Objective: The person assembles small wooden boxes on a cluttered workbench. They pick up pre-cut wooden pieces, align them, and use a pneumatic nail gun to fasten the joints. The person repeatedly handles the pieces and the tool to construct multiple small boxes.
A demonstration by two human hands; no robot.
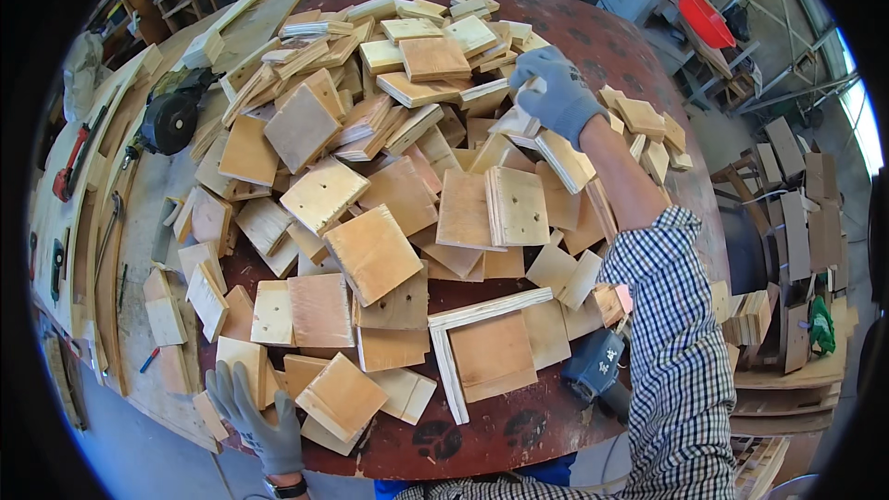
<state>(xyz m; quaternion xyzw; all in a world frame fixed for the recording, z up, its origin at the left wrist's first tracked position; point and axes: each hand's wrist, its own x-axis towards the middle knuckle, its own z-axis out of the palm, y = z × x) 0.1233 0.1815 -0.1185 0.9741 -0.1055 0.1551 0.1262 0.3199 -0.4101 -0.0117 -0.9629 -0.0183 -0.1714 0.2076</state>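
Fingers (530,62) of the right hand (560,100) curl down onto the heaped blocks (375,255) at 1 o'clock; whether they pinch one, I cannot tell. The left hand (257,418), at 7, lies with fingers a little apart over a low block (243,354). Blocks fill the table's (593,32) middle, crowding both hands. At 5, an L-frame (449,370) and blue tool (593,366) take up room beside the right sleeve (671,343). Farther out: black reel (170,120) at 10, red basin (704,20) at 2.
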